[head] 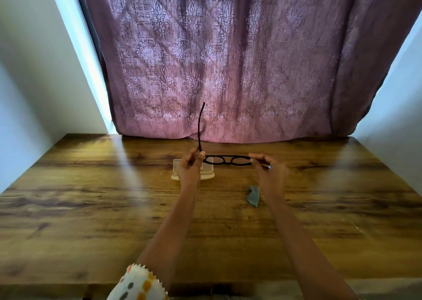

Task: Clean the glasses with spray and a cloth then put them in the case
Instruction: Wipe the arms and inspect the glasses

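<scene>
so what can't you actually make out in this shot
- Head view: pale translucent plastic case, partly hidden by the left hand, so open or closed is unclear.
- Black-framed glasses: right temple hidden in the right hand.
- Spray bottle: nowhere in frame.

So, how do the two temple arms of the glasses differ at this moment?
The left temple arm is unfolded and stands straight up from the glasses; the right temple arm is hardly visible, mostly hidden in the right hand. The left hand pinches the left arm near its hinge; the right hand covers its end of the frame. Both arms are black, and both are held above the table.
</scene>
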